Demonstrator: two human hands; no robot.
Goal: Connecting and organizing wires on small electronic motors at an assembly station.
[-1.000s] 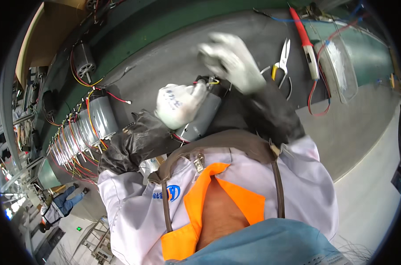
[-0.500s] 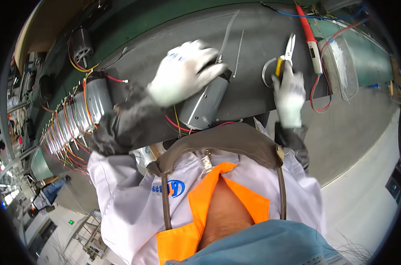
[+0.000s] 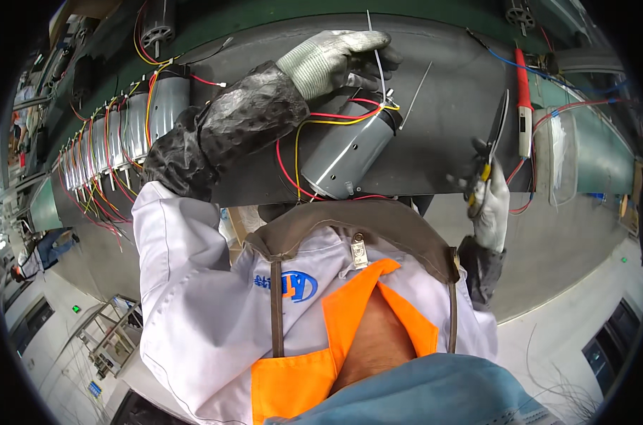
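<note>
Lying aslant on the counter [image 3: 449, 85], close to its front edge: a grey round motor [image 3: 350, 152], wired end pointing away from the body, perhaps to leave room there for both hands. Not gripped by either hand, just resting on its side. Across it and down past its left, long red and yellow wires [image 3: 342, 122], maybe bent back to keep them out of the way. Sticking up from the bunch of wires at the far end, a thin white zip tie [image 3: 379, 67]. Right by that strip, the left hand [image 3: 328, 64] in a pale glove, fingers half bent; no way to tell pinching from just touching. In the right hand [image 3: 491, 209], well to the right: yellow-handled scissors [image 3: 486, 172], a bit blurry, fingers wrapped around the handles, blade pointing away, likely to keep the sharp part off the body. Just beside the motor's far end, a loose second strip [image 3: 415, 94], probably there for easy reach. At the left, a row of other motors [image 3: 169, 103] packed close, likely to stop rolling.
</note>
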